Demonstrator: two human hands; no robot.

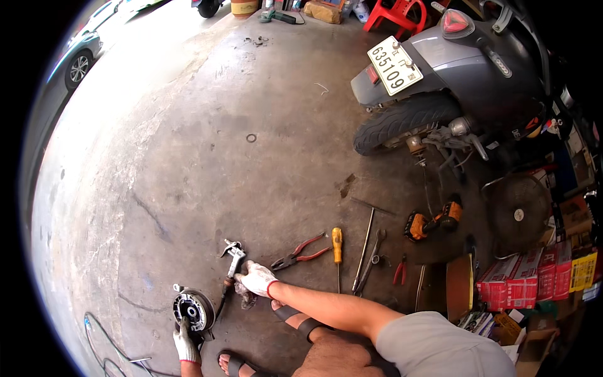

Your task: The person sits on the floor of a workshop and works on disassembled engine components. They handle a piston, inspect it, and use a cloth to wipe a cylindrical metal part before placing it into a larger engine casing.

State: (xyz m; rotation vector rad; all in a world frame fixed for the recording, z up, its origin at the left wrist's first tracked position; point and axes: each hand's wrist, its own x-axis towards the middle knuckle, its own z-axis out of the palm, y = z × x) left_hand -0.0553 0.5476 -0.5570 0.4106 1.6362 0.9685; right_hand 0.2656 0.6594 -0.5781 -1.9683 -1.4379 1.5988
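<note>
In my gloved left hand [185, 344] is a round brake drum part [194, 310], silver-rimmed with a dark inside; my fingers close on its near edge. My right hand [256, 279], in a white glove too, has its fingers against the lower end of a silver lever-like metal part [234, 254]. A black cable or hose runs down from that part toward the drum. Below the right hand sits a crumpled greyish wad [247, 298], its material unclear. Just beyond this hand lie red-handled pliers [298, 252].
A yellow screwdriver [337, 245], a T-handle wrench [365, 247], a spanner [375, 251], small red pliers [400, 270] and an orange cordless drill [433, 218] lie rightward. A scooter [465, 56] stands far right, red boxes [524, 276] nearer. A thin hose [89, 336] curls at left.
</note>
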